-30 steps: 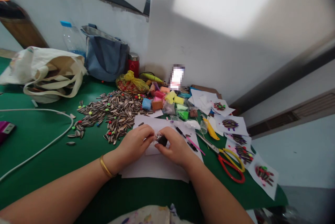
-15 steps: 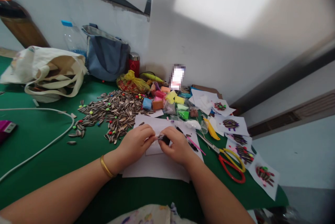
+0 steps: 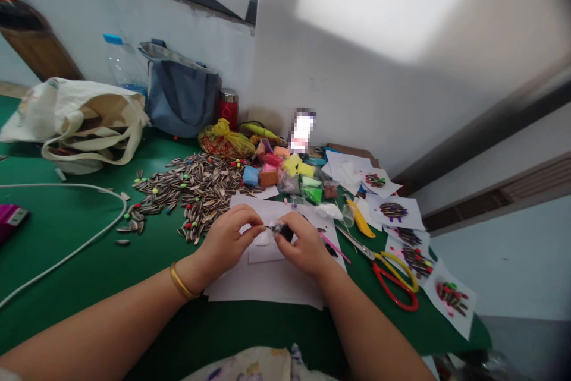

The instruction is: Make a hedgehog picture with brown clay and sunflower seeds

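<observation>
I log the scissors [image 3: 371,255] as smooth, shiny metal at the blades and glossy plastic at the red and yellow handles. The bracelet [image 3: 181,282] is polished gold-coloured metal. The flask [image 3: 229,112] has a shiny metal lid over a glossy red body. The bottle [image 3: 121,67] is clear, smooth plastic. I read the blue bag [image 3: 182,98] and cream bag [image 3: 96,95] as matt, creased cloth. The sheets [image 3: 267,286] are smooth, matt paper; the seeds [image 3: 203,182] look dry and matt; the tabletop [image 3: 89,274] has a smooth, low sheen.

Black lump [image 3: 284,230], dark-and-pale striped seeds [image 3: 207,185], green tabletop [image 3: 89,286], white paper [image 3: 267,285], red and yellow scissor handles [image 3: 377,257]
</observation>
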A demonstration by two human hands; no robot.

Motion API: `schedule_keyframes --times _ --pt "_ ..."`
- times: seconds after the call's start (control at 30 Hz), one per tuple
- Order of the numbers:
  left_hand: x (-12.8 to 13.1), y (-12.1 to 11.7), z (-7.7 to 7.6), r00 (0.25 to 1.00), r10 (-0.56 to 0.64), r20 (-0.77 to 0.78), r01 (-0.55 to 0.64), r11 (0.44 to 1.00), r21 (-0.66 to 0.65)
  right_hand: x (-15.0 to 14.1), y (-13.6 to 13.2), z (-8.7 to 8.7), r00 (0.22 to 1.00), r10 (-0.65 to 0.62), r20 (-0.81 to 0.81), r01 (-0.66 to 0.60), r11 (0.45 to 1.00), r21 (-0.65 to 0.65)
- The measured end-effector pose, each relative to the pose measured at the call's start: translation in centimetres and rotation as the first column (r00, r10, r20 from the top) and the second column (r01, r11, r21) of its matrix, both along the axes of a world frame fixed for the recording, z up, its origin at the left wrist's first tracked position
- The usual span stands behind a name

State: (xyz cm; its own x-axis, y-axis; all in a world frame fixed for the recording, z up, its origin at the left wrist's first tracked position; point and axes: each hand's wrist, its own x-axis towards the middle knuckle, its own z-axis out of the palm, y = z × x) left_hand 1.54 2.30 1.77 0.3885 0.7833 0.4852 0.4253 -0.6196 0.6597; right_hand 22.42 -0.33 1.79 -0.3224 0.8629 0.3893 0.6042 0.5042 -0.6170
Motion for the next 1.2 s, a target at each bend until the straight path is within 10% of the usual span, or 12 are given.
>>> schedule_keyframes --times 0.8,1.0,1.2 --pt "0.0 0.2 0.1 0.996 0.061 0.07 -0.06 0.998 -0.013 0.7 0.5 -0.3 0.994 -0.094 -0.055 0.091 0.995 -0.042" --pt "-0.1 0.5 0.1 0.991 0.091 0.101 -0.083 0.994 -0.076 3.3 1.9 -0.8 0.937 -0.324 -0.131 0.3 0.938 -0.176" --pt "-0.1 0.7 0.2 0.993 0.073 0.087 -0.06 0.988 -0.14 4.5 2.7 -2.2 0.932 -0.308 -0.189 0.22 0.898 -0.382"
